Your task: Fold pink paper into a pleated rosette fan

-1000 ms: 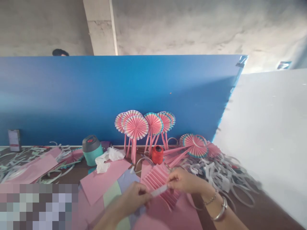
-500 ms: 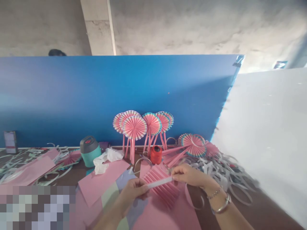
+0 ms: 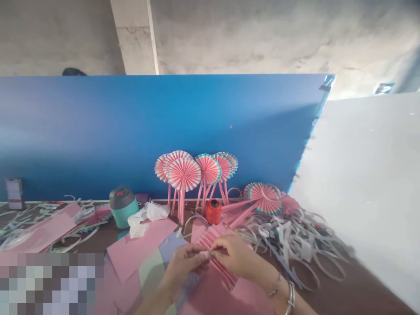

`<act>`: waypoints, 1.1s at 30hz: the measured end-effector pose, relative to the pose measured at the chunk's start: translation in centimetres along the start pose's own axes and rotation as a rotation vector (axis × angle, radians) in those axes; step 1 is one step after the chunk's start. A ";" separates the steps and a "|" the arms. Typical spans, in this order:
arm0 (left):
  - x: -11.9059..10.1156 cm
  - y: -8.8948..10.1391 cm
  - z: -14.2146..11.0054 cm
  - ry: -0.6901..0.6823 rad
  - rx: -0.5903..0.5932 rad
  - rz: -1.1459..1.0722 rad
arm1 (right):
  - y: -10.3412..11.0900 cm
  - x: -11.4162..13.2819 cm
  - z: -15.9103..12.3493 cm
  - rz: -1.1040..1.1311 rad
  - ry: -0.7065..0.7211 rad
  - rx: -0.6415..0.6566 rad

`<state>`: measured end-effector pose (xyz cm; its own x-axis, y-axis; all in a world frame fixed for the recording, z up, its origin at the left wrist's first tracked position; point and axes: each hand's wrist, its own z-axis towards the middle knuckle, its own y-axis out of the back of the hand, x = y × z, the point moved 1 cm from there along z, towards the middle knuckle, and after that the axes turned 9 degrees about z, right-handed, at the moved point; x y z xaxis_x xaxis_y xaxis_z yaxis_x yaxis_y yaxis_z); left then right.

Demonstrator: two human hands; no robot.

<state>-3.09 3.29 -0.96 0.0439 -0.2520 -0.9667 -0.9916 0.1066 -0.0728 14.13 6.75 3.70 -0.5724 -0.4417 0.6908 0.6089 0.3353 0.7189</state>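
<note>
In the head view, the left hand (image 3: 184,264) and right hand (image 3: 233,255) pinch a white strip (image 3: 205,254) between fingertips, nearly meeting just over pleated pink paper (image 3: 206,238) whose far edge lies near a red spool (image 3: 214,213), while curled strips (image 3: 306,250) crowd the room at right and a blue partition (image 3: 164,118) bounds the back.

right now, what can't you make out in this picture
All in the head view:
White strip: largely hidden by the fingers of the left hand and right hand.
Pleated pink sheet: middle covered by the right hand.
Phone: too small and blurred to read.
Person's head: all but the top behind the blue panel.
Pixelated patch: masks the lower left corner.
</note>
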 end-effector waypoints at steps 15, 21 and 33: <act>-0.7 0.2 -0.6 0.093 0.116 -0.115 | 1.0 -0.7 0.6 0.055 -0.065 0.041; -0.9 -0.1 -0.8 0.090 0.079 -0.095 | 1.0 -0.3 0.4 0.021 -0.065 0.022; 0.0 -0.2 -0.4 0.067 0.033 -0.141 | 0.7 -0.1 0.5 -0.004 -0.081 0.001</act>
<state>-2.90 2.90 -0.81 0.1729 -0.3297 -0.9281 -0.9716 0.0974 -0.2156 14.38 7.45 4.20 -0.6175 -0.3747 0.6916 0.6057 0.3344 0.7220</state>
